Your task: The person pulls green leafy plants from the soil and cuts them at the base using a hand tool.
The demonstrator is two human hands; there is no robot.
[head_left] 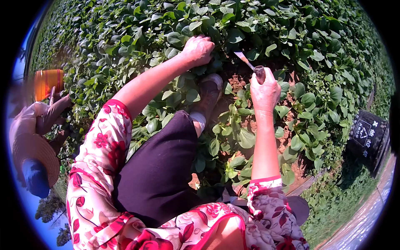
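My left hand (199, 51) reaches forward into the leafy green plants (196, 25). Its fingers curl down and are closed among the leaves, so what they grip is hidden. In my right hand (265, 92) is a small bladed hand tool (260, 74), held by its dark, round-ended handle. The narrow metal blade points forward and left, over bare soil beside the plants. Between my arms, low broad-leaved greens (246, 137) grow out of reddish soil (237, 82). My shod foot (210, 87) stands among them, just behind my left hand.
At the left, another person in a straw hat (39, 150) bends over the plants, near an orange container (49, 84). A black bin (367, 139) lies at the right, by a pale strip (366, 221) along the field edge. Dense foliage stretches ahead.
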